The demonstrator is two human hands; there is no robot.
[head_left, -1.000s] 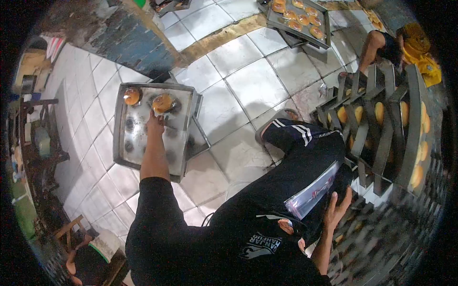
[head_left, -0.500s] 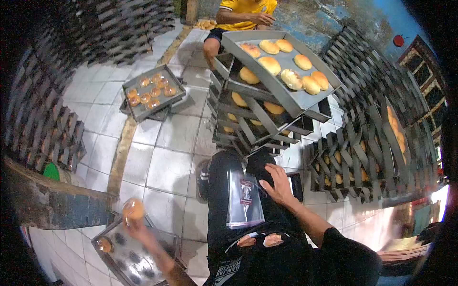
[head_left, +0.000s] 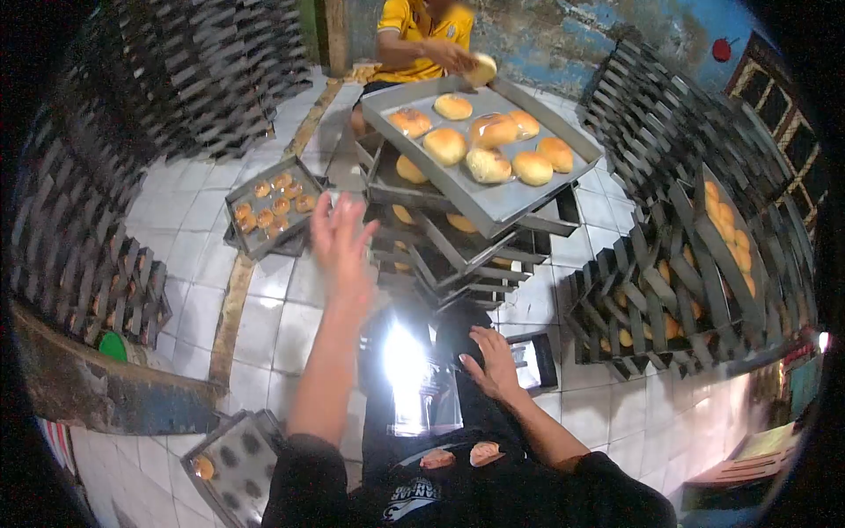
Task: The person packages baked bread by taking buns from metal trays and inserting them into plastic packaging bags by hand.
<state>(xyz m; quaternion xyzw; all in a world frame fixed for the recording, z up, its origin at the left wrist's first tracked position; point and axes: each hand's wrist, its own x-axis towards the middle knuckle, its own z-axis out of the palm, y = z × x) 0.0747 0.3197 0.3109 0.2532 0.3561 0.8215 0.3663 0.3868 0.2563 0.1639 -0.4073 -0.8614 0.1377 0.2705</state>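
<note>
Buns lie in a metal tray atop the stack before me, several visibly glossy. My left grip, motion-blurred, is raised near the stack's left side, fingers spread wide, nothing visible in it. My right grip, loosely spread and empty, is by my right thigh; contact cannot be told. Clear plastic lies on my lap. Across the stack, a co-worker's hand is at another bun
</note>
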